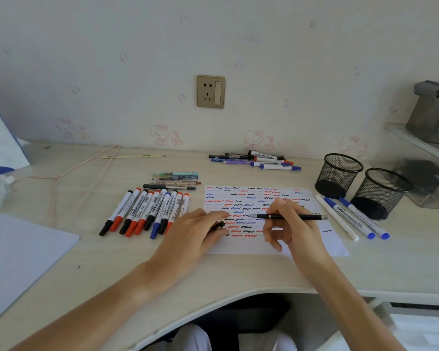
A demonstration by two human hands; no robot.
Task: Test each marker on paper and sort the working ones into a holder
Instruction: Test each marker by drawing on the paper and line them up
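- Right grip [287, 224]: pinches a slim black pen [289, 217] between thumb and fingers, barrel lying almost level, silver tip pointing left over the test sheet [238, 247].
- Left grip [195, 231]: rests palm-down on the sheet's left edge, fingers curled round what looks like the pen's black cap [217, 226].
- Sheet already crowded with red, blue and black squiggles; bare paper left mainly along the near edge and the right side.
- Best done by tilting the tip down onto a bare patch rather than over old marks, so a faint line still reads.
- Keep the left grip pressing the sheet flat while drawing a short wave with light, even pressure.
- Recap before sorting; both mesh holders [338, 174] stand near, to the right of the sheet, looking empty from here.
- Untested-looking markers [147, 211] lie in a row on the desk [238, 274], just left of the sheet.
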